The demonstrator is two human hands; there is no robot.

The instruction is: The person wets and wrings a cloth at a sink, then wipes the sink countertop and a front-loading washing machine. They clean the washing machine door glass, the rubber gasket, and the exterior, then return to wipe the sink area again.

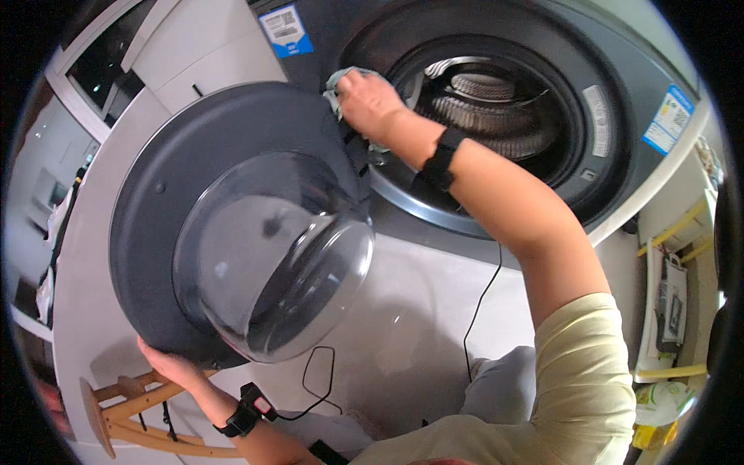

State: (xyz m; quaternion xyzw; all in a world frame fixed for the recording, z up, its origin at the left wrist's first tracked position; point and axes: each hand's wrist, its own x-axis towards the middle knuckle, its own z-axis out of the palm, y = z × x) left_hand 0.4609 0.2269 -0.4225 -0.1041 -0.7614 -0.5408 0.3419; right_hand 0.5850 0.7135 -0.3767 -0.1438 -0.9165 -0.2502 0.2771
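The round door [145, 250] of a front-loading washing machine hangs wide to the left, its clear glass bowl [279, 285] facing me. My left hand [171, 366] grips the door's lower rim, and some of its fingers are hidden behind the edge. Up at the hinge side, between door and machine body, my right hand [369, 107] presses a bunched pale green cloth [334, 96]. Beside that hand is the dark rubber gasket [572, 157], with the ribbed metal drum [482, 116] visible inside the opening. Black straps wrap both wrists.
A thin black cable [332, 372] runs from the left wrist device; another cable [482, 290] hangs by the machine. A wooden folding stool [151, 418] stands below the door. At the right is a shelf rack [645, 325] with yellow bars. White cabinets [209, 58] stand behind the door.
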